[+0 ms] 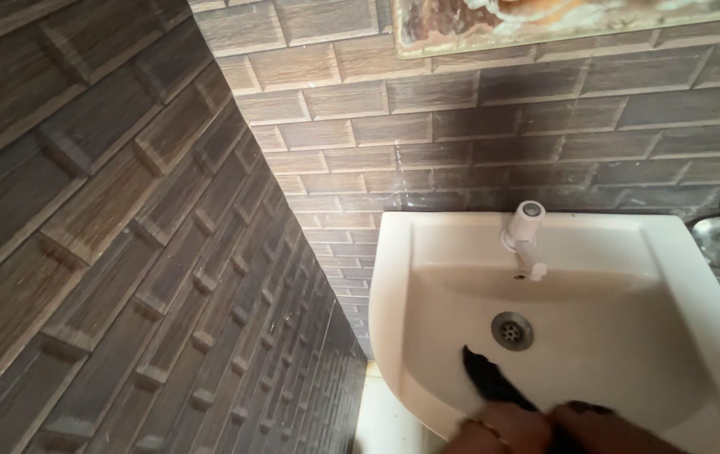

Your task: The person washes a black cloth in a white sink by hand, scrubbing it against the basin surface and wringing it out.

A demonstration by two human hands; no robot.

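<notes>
Corner of a bathroom: brown brick-pattern wall tiles [124, 210] on both walls, pale floor below. White wall-hung basin [680, 277] with a white tap [525, 235] at the back and a metal drain [512, 329] mid-bowl. Your hands sit at the bottom edge, over the front rim. Your left hand [507, 429] is closed on a black cloth [490, 378]; your right hand [604, 429] touches its near end, grip can't be made out. Cloth is dark, crumpled, narrow. It lies inside the bowl in front of the drain, long axis from your hands up-left, tip pointing just left of the drain.
</notes>
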